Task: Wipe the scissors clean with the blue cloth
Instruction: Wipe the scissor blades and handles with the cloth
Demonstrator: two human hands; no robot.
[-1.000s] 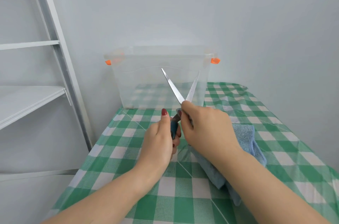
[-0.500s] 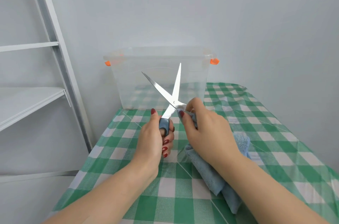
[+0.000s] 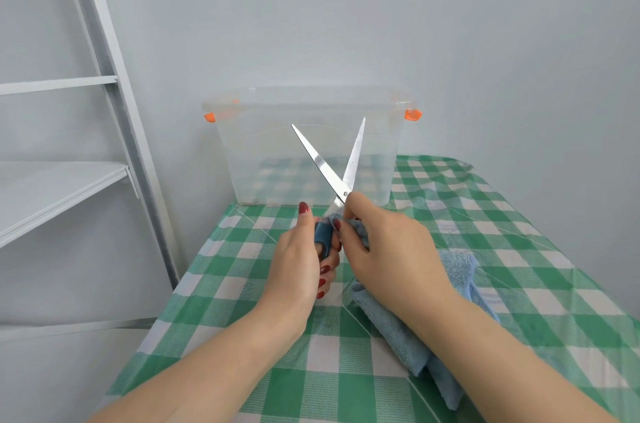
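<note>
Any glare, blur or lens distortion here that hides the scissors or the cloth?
Head view: light is soft and even, shadows faint; the scissors shine mildly but their blades stay crisp; the blue cloth is sharp; the shelf frame at left leans, likely wide-angle distortion; the clear box looks hazy.

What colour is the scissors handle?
Dark blue; the scissors handle shows best in the head view.

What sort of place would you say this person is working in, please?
Probably a plain indoor room, perhaps a home or a staged set: a green checked tablecloth, a clear storage box by a bare grey wall, and white shelving.
</note>
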